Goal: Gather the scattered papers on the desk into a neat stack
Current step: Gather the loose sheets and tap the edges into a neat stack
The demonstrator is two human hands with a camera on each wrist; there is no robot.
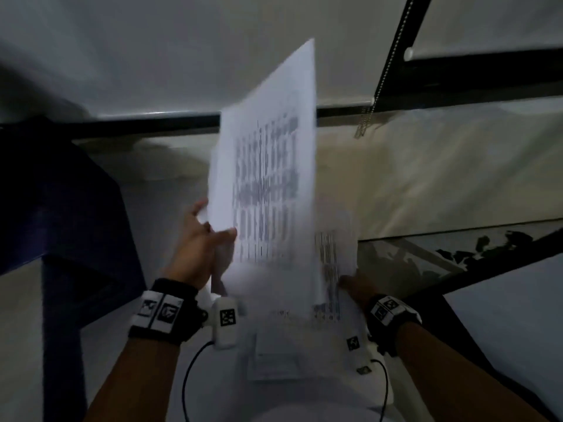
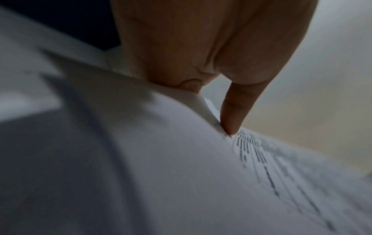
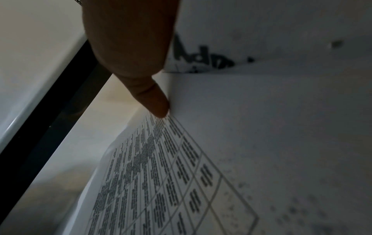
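**Lifting printed sheets clear of a dim desk**

Gripping a bundle of white printed paper sheets (image 1: 268,184), a person raises the pages upright over a pale desk surface (image 1: 426,184) in a dimly lit room. The left hand (image 1: 204,239) pinches the lower left edge of the front sheet, thumb on the printed face and fingers behind; the left wrist view shows the thumb (image 2: 233,117) pressed onto the paper beside blurred rows of text. The right hand (image 1: 356,284) holds the lower right part of the bundle, where a second sheet sticks out sideways past the first; in the right wrist view its thumb (image 3: 155,101) presses a page printed with a ruled table of text (image 3: 161,174), and the fingers behind are hidden. The two hands are apart, one on each side of the bundle. More white paper (image 1: 274,360) lies lower in the frame, between the forearms, too blurred to read.

Both wrists wear black bands with white marker tags (image 1: 161,312) and small white camera units trailing black cables (image 1: 195,360). A dark blue boxy object (image 1: 61,193) stands at the left. Behind the desk, a pale roller blind (image 1: 152,56) hangs down, with a beaded pull chain (image 1: 387,65) at the right beside a black frame bar (image 1: 472,59). A glass-like sheet with dark blotches (image 1: 457,251) lies at the right.
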